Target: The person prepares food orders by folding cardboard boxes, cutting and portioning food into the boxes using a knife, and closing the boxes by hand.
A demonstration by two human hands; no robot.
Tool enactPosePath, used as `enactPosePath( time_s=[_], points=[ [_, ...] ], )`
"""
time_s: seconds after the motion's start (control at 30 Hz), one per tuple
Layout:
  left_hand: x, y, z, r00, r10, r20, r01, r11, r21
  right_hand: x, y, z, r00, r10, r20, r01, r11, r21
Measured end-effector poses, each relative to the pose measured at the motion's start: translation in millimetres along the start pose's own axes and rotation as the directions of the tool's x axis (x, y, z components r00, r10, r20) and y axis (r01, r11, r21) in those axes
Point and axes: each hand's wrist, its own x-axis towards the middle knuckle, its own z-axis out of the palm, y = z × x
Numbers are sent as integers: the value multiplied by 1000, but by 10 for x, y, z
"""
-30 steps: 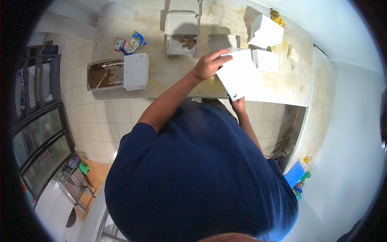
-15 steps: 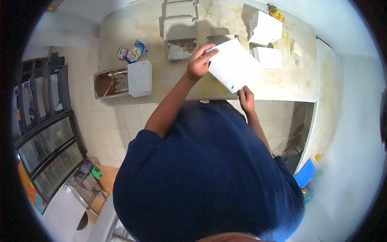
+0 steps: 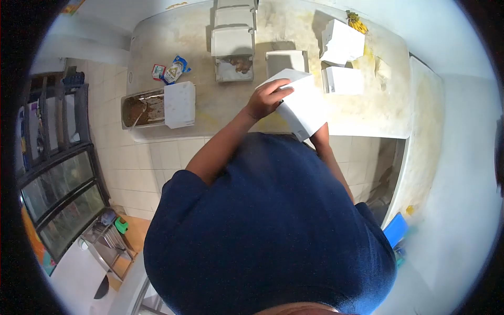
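A white cardboard box [image 3: 305,105] is between my two hands in front of my chest, tilted, with one panel bent at its far end. My left hand [image 3: 270,98] grips its upper left edge, fingers lying over the top. At the lower right edge is my right hand [image 3: 321,135], its fingers mostly hidden behind the cardboard. Just beyond the held box, another white box [image 3: 286,62] stands open on the table. To its left, an open white box [image 3: 233,69] has brown food inside.
The pale table [image 3: 210,107] bears a metal tray [image 3: 126,116] of brown food, partly covered by white cardboard [image 3: 179,105]. Behind these lie a blue-and-white packet [image 3: 177,69] and a red-and-white packet [image 3: 158,72]. White cartons [image 3: 344,42] and bananas [image 3: 357,23] are at the far right.
The cardboard has turned from a flat-looking sheet to a tilted box showing a side and a bent panel. Both hands have come slightly nearer my body; my right fingers have gone behind it.
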Motion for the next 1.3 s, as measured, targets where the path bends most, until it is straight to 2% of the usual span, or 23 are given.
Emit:
enactPosePath(
  time_s=[0.1,0.2,0.3,0.37,0.47,0.5,0.53,0.6,0.63,0.7,0.8,0.83,0.93,0.97,1.07,1.17,1.3],
  points=[
    [55,-73,31,1000,-16,-26,15,1000,-17,-35,-6,-265,979,-71,192,153,877,-455],
    [121,-105,65,997,-41,-71,37,998,-46,-117,-105,-448,977,-80,197,171,846,-505],
    [178,-148,109,988,-95,-119,87,993,-75,-126,-238,-600,974,20,224,105,839,-535],
    [192,-222,155,975,-141,-170,129,988,-81,-124,-193,-629,986,35,165,49,875,-481],
    [283,-192,78,877,-351,-327,329,936,-123,-115,-55,-663,992,86,94,-41,916,-399],
    [112,-559,276,826,-292,-482,273,956,-110,-95,-95,-657,990,104,94,-60,922,-382],
    [62,-595,262,764,-447,-466,410,893,-183,-73,-169,-658,988,121,92,-80,928,-364],
    [3,-632,201,573,-714,-402,647,695,-313,-18,-286,-658,979,166,122,-106,914,-392],
    [-12,-665,168,528,-756,-387,672,650,-354,-3,-312,-661,973,186,140,-115,906,-408],
    [-7,-732,105,425,-831,-359,713,552,-432,18,-248,-651,975,184,127,-124,918,-377],
    [-85,-757,30,412,-850,-329,688,527,-500,18,-86,-635,980,165,107,-126,946,-299],
    [-186,-881,66,381,-844,-379,766,517,-382,34,-81,-621,983,154,101,-122,956,-266],
    [-332,-913,123,335,-840,-427,727,519,-450,98,-217,-636,967,221,124,-177,939,-294],
    [-356,-918,100,383,-797,-468,766,557,-321,122,-288,-626,978,183,103,-140,933,-332],
    [-246,-728,-69,448,-735,-509,791,591,-157,228,-525,-625,989,127,76,-85,908,-409],
    [-152,-604,-152,698,-418,-581,526,850,21,366,-825,-661,981,110,161,-31,902,-430],
    [-36,-525,-185,785,-388,-483,453,891,20,527,-1175,-572,948,127,292,50,847,-530]
  ],
)
